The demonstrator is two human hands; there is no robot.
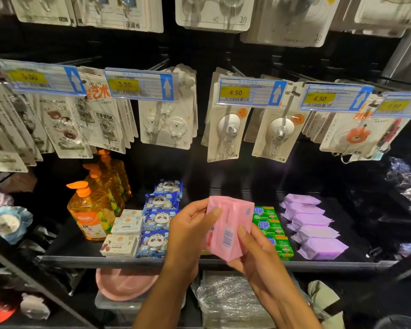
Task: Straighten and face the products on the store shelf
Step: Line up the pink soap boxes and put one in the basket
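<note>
Two hands hold one pink packet point(228, 226) above the front edge of the shelf point(330, 264), between the panda packs point(157, 224) and the green soap boxes point(269, 225). Head view: the left hand point(190, 231) pinches the upper left edge, thumb in front; the right hand point(259, 255) pinches the lower corner likewise. Held clear, probably for turning: the barcode side faces the camera. Wrapper soft, glossy, slightly crumpled.
</note>
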